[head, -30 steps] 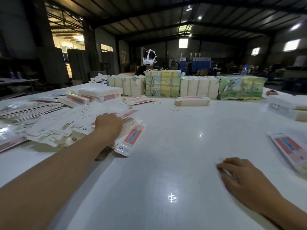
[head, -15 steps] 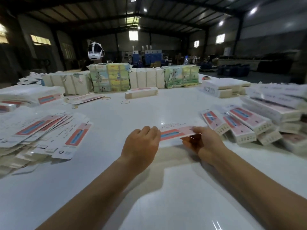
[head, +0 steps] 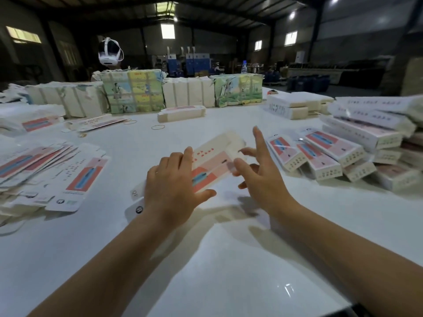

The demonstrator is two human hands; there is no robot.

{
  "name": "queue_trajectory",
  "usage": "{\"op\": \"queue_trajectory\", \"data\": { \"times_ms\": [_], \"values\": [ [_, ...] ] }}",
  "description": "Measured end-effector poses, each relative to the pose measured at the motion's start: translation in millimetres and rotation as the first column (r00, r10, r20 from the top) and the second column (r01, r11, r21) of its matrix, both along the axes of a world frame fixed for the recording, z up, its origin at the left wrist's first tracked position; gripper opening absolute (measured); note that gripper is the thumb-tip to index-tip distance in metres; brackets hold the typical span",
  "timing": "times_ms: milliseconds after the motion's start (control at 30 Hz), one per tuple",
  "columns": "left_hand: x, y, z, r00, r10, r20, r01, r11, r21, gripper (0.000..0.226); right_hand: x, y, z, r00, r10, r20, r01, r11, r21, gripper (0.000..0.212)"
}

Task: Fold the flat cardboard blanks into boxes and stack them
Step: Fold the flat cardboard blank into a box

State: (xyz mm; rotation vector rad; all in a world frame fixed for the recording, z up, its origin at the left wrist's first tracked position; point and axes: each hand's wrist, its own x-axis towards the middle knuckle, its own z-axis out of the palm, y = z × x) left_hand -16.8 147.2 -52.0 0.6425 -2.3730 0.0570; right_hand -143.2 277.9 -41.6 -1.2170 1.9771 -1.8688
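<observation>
A cardboard blank [head: 212, 163] with a red and blue print is held above the middle of the white table [head: 206, 259], partly popped open into a box shape. My left hand [head: 174, 186] grips its near end, thumb under and fingers on top. My right hand [head: 258, 172] is at its right side with fingers spread, fingertips touching the edge. A fanned pile of flat blanks [head: 45, 177] lies at the left. Folded boxes [head: 338, 154] are stacked at the right.
Bundled stacks of cardboard [head: 187, 91] line the far side of the table, with one folded box [head: 180, 113] in front of them. Rubber bands [head: 158, 127] lie nearby. A white headset [head: 109, 53] sits behind the bundles. More box stacks [head: 295, 106] stand at the far right.
The blank was flat between both hands; now it is tilted up and opening into a box. My right hand has loosened its pinch and spread its fingers. The view has turned slightly.
</observation>
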Motion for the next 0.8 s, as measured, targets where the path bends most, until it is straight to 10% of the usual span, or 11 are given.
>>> {"op": "queue_trajectory", "data": {
  "times_ms": [167,267,400,800],
  "values": [
    [5.1,2.3,2.9,0.999,0.034,-0.023,-0.036,0.994,-0.102,0.097,0.1,-1.5,-9.8,0.97,-0.002,-0.244,0.033,0.992,0.124,0.042],
    [7.2,4.6,3.5,0.999,0.036,-0.004,-0.036,0.989,-0.146,0.096,-0.2,-0.1,-6.5,0.992,0.099,0.083,-0.105,0.992,0.066,0.026],
    [8.2,5.9,3.9,1.0,0.012,-0.001,-0.012,0.993,-0.121,0.091,-6.5,3.2,4.5,0.763,0.357,0.539,-0.326,0.932,-0.157,0.02],
    [19.2,-5.0,12.8,0.991,-0.092,0.098,0.088,0.995,0.046,0.093,-11.6,11.2,1.7,0.901,0.408,0.15,-0.416,0.909,0.026,0.024]
  ]
}}
